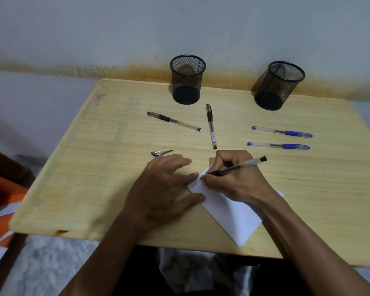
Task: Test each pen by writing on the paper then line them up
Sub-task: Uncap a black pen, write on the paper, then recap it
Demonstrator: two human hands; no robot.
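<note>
My right hand grips an uncapped black pen, tip down on a white sheet of paper beside a few written marks. My left hand lies flat, fingers spread, pinning the paper's left corner. The pen's loose cap rests just beyond my left fingers. Two capped black pens lie further back: one slanted at the left, one almost upright in the middle. At the right, two capped blue pens lie roughly parallel.
Two black mesh pen cups stand at the back of the light wooden table, one at centre, one at right, near the wall. An orange object and papers sit off the table's left edge.
</note>
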